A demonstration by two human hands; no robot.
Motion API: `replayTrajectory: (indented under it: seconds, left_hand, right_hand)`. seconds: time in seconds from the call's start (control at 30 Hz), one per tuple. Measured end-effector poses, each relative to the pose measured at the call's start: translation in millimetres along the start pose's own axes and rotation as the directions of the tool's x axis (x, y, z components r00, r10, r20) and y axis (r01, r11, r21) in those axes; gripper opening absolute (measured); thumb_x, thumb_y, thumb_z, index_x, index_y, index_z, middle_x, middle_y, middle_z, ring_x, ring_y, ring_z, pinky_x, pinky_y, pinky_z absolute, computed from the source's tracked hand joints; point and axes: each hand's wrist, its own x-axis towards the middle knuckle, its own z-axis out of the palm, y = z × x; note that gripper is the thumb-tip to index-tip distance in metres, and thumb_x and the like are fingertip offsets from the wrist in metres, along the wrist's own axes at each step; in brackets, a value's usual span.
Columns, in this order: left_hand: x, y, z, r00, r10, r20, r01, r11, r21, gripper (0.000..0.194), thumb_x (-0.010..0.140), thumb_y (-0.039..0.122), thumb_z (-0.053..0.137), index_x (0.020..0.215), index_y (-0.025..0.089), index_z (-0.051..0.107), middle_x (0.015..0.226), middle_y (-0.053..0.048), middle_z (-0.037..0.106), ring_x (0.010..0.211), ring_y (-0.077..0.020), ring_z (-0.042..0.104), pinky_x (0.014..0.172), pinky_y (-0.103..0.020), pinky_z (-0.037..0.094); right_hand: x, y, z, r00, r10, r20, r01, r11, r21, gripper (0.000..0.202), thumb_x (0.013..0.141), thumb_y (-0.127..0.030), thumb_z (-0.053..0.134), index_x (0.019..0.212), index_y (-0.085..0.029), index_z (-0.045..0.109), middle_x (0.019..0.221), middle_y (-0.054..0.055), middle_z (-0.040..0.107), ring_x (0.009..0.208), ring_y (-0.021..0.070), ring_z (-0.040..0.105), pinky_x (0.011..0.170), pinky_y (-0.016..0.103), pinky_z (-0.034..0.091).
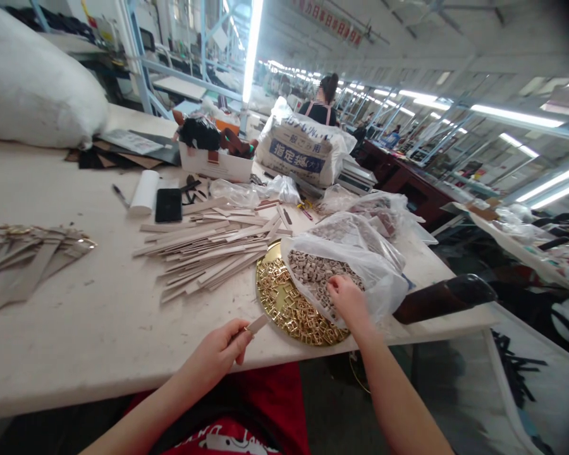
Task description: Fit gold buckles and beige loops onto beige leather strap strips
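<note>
My left hand [232, 344] is closed on one end of a short beige strap [258, 324], whose free end points toward a round gold tray [282, 296]. Gold-coloured metal buckles [308, 327] are spread over the tray. A clear plastic bag [384, 287] lies open across the tray's right side, full of small beige loops [308, 266]. Reaching into the bag's mouth, my right hand [348, 300] has its fingers bent together among the loops. What sits between those fingertips is too small to make out.
A pile of loose beige straps [218, 243] lies left of the tray. Straps with gold buckles [33, 253] are stacked at far left. Behind are a black phone [169, 205], a white roll [145, 191] and a printed sack [303, 148]. A dark cylinder [446, 297] juts over the right edge.
</note>
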Motion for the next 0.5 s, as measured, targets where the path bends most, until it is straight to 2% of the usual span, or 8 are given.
replayTrajectory:
  seconds: [0.07, 0.13, 0.23, 0.37, 0.43, 0.47, 0.5]
  left_hand:
    - [1, -4, 2.9, 1.0, -0.025, 0.005, 0.025, 0.999, -0.03, 0.033, 0.083, 0.046, 0.035, 0.079, 0.018, 0.05, 0.053, 0.005, 0.047, 0.051, -0.0116, 0.042, 0.052, -0.021, 0.033]
    - [1, -7, 4.4, 0.999, -0.037, 0.012, 0.037, 0.998, -0.05, 0.033, 0.082, 0.048, 0.037, 0.078, 0.018, 0.05, 0.052, 0.005, 0.048, 0.049, -0.0113, 0.041, 0.05, -0.021, 0.032]
    - [-1, -7, 3.1, 0.998, -0.049, 0.028, 0.05, 0.996, -0.067, 0.032, 0.081, 0.048, 0.039, 0.076, 0.018, 0.05, 0.05, 0.006, 0.047, 0.047, -0.0107, 0.04, 0.049, -0.021, 0.031]
    - [-2, -2, 1.3, 0.998, -0.055, 0.039, 0.058, 0.996, -0.075, 0.033, 0.081, 0.049, 0.039, 0.074, 0.018, 0.049, 0.05, 0.006, 0.046, 0.048, -0.0104, 0.04, 0.05, -0.02, 0.031]
    - [0, 2, 2.9, 0.999, -0.045, 0.024, 0.046, 0.996, -0.082, 0.033, 0.081, 0.049, 0.039, 0.075, 0.017, 0.05, 0.05, 0.006, 0.047, 0.048, -0.0102, 0.04, 0.05, -0.02, 0.031]
    - [1, 4, 4.2, 0.999, -0.034, 0.008, 0.035, 0.995, -0.091, 0.033, 0.081, 0.048, 0.039, 0.076, 0.017, 0.05, 0.05, 0.006, 0.047, 0.048, -0.0099, 0.04, 0.05, -0.02, 0.031]
    - [3, 7, 5.5, 1.0, -0.022, -0.014, 0.021, 0.995, -0.102, 0.033, 0.082, 0.048, 0.039, 0.076, 0.017, 0.05, 0.051, 0.006, 0.047, 0.047, -0.0095, 0.039, 0.049, -0.02, 0.031]
  right_hand:
    - [16, 19, 8, 0.999, 0.038, 0.021, -0.036, 0.995, -0.092, 0.011, 0.077, -0.021, 0.052, 0.082, -0.017, 0.061, 0.091, 0.01, 0.059, 0.078, 0.0197, 0.057, 0.069, 0.029, 0.038]
    - [22, 28, 16, 0.998, 0.044, 0.036, -0.041, 0.995, -0.095, 0.008, 0.075, -0.018, 0.055, 0.079, -0.015, 0.061, 0.088, 0.011, 0.06, 0.075, 0.0202, 0.058, 0.066, 0.03, 0.038]
    - [22, 30, 20, 0.999, 0.044, 0.021, -0.042, 0.997, -0.069, 0.009, 0.075, -0.017, 0.053, 0.08, -0.015, 0.06, 0.089, 0.012, 0.06, 0.079, 0.0213, 0.057, 0.069, 0.031, 0.038]
    - [15, 23, 13, 0.999, 0.042, 0.01, -0.043, 0.999, 0.033, 0.012, 0.077, -0.023, 0.051, 0.084, -0.015, 0.056, 0.085, 0.009, 0.061, 0.078, 0.02, 0.057, 0.07, 0.03, 0.039]
    - [6, 8, 6, 0.999, 0.027, 0.046, -0.038, 0.962, 0.27, 0.016, 0.077, -0.031, 0.051, 0.085, -0.017, 0.055, 0.078, 0.005, 0.061, 0.07, 0.0174, 0.056, 0.066, 0.028, 0.04]
    - [-1, -3, 3, 0.996, 0.012, 0.085, -0.05, 0.888, 0.457, 0.02, 0.077, -0.035, 0.052, 0.085, -0.017, 0.054, 0.076, 0.004, 0.061, 0.066, 0.0159, 0.055, 0.063, 0.027, 0.041]
    - [-9, -17, 0, 0.99, -0.015, 0.142, -0.084, 0.742, 0.666, 0.024, 0.075, -0.038, 0.054, 0.085, -0.017, 0.053, 0.075, 0.003, 0.061, 0.063, 0.0147, 0.053, 0.061, 0.027, 0.041]
